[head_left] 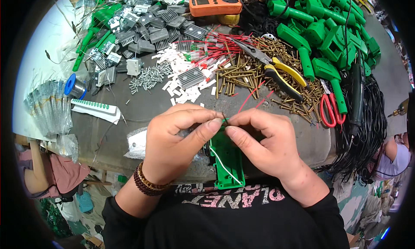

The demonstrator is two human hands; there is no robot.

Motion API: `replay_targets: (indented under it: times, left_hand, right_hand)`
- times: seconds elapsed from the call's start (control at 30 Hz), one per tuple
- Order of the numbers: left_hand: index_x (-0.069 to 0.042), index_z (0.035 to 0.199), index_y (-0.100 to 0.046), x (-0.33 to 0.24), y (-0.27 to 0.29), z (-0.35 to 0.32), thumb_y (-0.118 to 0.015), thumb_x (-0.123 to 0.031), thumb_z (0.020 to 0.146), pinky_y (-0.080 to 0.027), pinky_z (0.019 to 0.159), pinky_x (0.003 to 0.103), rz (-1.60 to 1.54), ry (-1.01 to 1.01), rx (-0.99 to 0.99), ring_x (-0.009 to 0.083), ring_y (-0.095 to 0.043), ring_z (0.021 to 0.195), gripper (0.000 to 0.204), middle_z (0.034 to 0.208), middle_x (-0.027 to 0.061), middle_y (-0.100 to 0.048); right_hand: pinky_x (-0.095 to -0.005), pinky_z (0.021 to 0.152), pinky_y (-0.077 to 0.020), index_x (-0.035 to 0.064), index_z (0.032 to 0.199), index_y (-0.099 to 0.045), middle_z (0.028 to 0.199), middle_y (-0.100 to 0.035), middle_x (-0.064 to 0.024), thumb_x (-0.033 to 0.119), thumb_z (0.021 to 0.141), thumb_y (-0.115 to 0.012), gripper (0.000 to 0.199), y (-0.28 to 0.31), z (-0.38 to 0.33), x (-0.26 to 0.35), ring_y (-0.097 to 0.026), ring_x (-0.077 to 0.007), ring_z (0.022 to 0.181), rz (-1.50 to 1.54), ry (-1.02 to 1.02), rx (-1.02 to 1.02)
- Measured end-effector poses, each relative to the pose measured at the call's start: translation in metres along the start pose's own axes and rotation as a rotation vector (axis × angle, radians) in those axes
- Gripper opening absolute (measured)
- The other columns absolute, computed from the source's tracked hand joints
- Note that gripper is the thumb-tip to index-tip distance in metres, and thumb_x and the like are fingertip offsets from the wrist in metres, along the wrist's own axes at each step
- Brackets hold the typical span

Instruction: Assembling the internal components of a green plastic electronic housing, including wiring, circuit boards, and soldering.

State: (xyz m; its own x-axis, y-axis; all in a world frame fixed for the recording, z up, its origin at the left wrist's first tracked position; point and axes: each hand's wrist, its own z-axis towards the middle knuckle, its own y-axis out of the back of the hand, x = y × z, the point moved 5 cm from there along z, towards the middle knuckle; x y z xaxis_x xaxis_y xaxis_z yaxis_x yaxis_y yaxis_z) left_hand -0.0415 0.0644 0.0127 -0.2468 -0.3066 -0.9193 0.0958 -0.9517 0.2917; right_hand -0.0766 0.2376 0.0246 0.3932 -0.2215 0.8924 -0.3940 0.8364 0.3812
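A: What are the two hands doing at the centre of the view?

B: The left hand [175,136] and right hand [268,139] are almost meeting, thumbs and forefingers pinching a thin dark strand [225,118]. The fingertips are partly hiding it, so its ends cannot be made out.

A: Where is the strand lying relative to the other parts?

B: It is standing just above the upper end of the green housing [235,162], which is resting hollow side up between the wrists, along the near edge of the table [147,103].

A: Which fault is most likely here?

B: Probably breakage or slipping: the strand is offering little to grip, and uneven pulling could be snapping it or freeing one end.

A: And the housing?

B: Neither hand appears to be bracing it. A tug through any attached lead could be tipping it toward the lap, or lifting the white wire [223,167] out of its hollow.

A: Any hazard beyond?

B: A loose red wire [250,94] is trailing behind the right hand; a careless sweep could be snagging it.
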Motion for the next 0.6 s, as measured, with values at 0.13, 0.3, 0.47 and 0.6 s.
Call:
replay_targets:
  times: [0.13,0.3,0.47,0.6]
  left_hand:
    - [0.005,0.096,-0.072,0.0004,0.0027,0.0015,-0.073,0.0,0.087,-0.051,0.081,0.028,-0.156,-0.037,0.031,0.0161,-0.063,0.089,0.011,0.096,0.0123,-0.071]
    - [0.004,0.098,-0.072,0.0039,0.0036,0.0019,-0.074,0.0,0.086,-0.051,0.082,0.029,-0.121,-0.086,0.036,0.0164,-0.063,0.089,0.013,0.096,0.0117,-0.07]
    - [0.004,0.098,-0.071,0.0004,0.0021,0.0026,-0.075,0.001,0.085,-0.052,0.083,0.03,-0.074,-0.109,0.059,0.0174,-0.064,0.091,0.013,0.097,0.0116,-0.071]
    - [0.003,0.097,-0.071,0.0006,0.0026,0.0008,-0.075,0.002,0.084,-0.053,0.084,0.031,-0.103,-0.066,0.044,0.0181,-0.065,0.091,0.013,0.097,0.0117,-0.072]
  right_hand:
    - [-0.0282,0.057,-0.0492,-0.0007,0.092,-0.07,0.076,-0.068,-0.0099,0.006,0.086,-0.071,0.009,-0.0038,0.005,0.0018,-0.065,-0.0163,0.063,-0.081,0.096,0.023]
    - [-0.0332,0.054,-0.0486,0.0019,0.09,-0.069,0.073,-0.066,-0.0118,0.007,0.083,-0.07,0.009,-0.008,0.0076,0.0038,-0.064,-0.0239,0.06,-0.105,0.148,0.017]
    - [-0.0345,0.056,-0.0492,0.0028,0.088,-0.068,0.073,-0.065,-0.012,0.009,0.082,-0.069,0.009,-0.008,0.0076,0.0019,-0.064,-0.0261,0.062,-0.133,0.116,0.041]
    - [-0.0352,0.056,-0.0497,0.0029,0.088,-0.068,0.075,-0.066,-0.0122,0.009,0.082,-0.069,0.009,-0.0098,0.008,0.0025,-0.064,-0.0274,0.063,-0.15,0.133,0.063]
